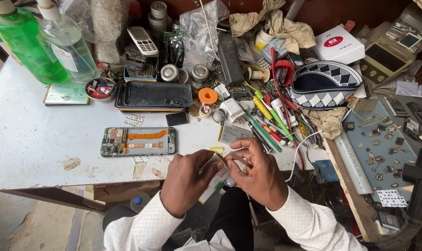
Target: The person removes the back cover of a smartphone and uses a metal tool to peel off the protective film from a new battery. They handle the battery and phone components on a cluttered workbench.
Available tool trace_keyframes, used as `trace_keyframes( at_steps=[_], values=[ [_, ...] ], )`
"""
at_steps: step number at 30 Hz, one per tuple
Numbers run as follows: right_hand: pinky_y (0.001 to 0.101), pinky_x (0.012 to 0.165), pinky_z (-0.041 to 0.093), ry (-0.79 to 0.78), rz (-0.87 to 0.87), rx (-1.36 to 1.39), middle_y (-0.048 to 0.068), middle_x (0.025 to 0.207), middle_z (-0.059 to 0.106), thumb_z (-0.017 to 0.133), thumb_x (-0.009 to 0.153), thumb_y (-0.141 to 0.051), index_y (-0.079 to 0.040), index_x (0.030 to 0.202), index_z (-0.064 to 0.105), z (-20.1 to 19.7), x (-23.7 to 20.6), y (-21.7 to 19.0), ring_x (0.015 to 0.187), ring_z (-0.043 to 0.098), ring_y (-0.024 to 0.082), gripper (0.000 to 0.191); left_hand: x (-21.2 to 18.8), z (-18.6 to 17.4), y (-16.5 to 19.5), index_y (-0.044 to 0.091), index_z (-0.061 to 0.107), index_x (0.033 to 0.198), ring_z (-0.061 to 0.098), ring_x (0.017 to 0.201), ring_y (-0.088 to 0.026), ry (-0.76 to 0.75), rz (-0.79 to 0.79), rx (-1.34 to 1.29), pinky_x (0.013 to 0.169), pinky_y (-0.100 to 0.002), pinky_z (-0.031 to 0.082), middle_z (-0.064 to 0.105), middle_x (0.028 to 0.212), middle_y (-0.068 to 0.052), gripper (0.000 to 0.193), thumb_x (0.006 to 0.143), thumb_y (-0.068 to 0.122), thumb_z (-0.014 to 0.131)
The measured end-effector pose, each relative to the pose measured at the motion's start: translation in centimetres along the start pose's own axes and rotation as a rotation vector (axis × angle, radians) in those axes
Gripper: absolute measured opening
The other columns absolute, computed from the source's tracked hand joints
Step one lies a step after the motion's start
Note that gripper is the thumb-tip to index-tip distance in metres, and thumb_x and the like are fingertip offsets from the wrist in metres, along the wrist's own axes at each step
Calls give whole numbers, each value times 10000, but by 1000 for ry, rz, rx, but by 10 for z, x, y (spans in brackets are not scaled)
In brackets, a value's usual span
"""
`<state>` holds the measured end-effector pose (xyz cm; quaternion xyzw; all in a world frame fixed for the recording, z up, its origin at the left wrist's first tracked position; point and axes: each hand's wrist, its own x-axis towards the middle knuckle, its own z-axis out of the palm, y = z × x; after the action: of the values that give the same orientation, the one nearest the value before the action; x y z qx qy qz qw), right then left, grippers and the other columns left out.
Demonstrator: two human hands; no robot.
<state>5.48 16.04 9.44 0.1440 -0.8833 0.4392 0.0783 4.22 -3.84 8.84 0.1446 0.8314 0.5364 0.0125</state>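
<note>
My left hand (186, 181) and my right hand (257, 173) meet just in front of the white table's (29, 144) front edge. Together they grip a flat phone battery (215, 179) with a white and green label and a yellow strip at its top. The right fingers pinch its upper right corner. On the table, up and left of my hands, an opened phone (138, 141) lies flat, its green boards and orange flex cable showing. A second battery (233, 132) lies just above my right hand.
A black phone back cover (155, 95) lies behind the opened phone. Green bottle (20, 39) and clear bottle (69, 44) stand far left. Screwdrivers and pens (266, 123), a patterned pouch (324, 83), a white box (338, 44) and a grey mat of small parts (382, 144) crowd the right.
</note>
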Motion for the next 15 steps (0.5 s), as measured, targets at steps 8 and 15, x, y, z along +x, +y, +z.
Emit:
trace_keyframes(
  at_steps=[8,15],
  values=[
    [392,798,616,-92,-39,-151,186,1000,769,737,874,-90,-31,1244,413,-6,8,-10,952,793,321,495,-5,3,-6,27,746,941,679,564,-336,102,280,160,689,-453,471,708,616,-154,135,867,137,719],
    [404,729,630,-159,-21,-254,184,957,774,691,889,-113,-55,1256,387,-2,11,-13,837,784,349,480,-5,0,-13,58,723,857,673,512,-287,23,268,179,691,-421,442,711,581,-109,89,862,147,725]
  ],
)
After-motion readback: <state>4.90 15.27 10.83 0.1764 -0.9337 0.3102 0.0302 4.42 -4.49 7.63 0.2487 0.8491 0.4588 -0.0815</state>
